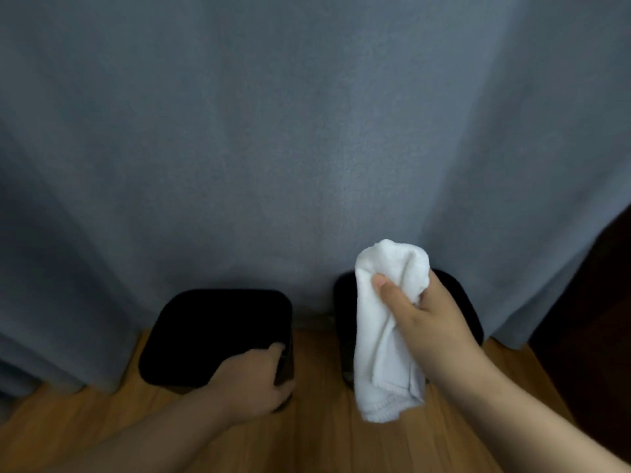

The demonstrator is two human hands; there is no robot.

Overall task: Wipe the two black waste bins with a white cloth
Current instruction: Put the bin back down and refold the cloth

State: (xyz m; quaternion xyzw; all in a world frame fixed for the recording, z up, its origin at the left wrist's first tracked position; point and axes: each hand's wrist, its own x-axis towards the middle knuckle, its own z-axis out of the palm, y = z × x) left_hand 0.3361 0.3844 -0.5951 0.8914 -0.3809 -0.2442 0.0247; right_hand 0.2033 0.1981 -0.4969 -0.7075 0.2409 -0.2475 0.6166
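While the left hand (254, 382) gripped the near right corner of the left bin (218, 336), the right hand (426, 322) held the white cloth (382, 332) bunched above the right bin (466, 302). Both bins stood on the wooden floor (324, 438) against the grey curtain (307, 131).

two black waste bins, a left bin (218, 332) and a right bin (467, 302), one white cloth (386, 332), two hands, a left hand (252, 384) and a right hand (426, 322), one grey curtain (307, 131), and one wooden floor (317, 438) are in view.
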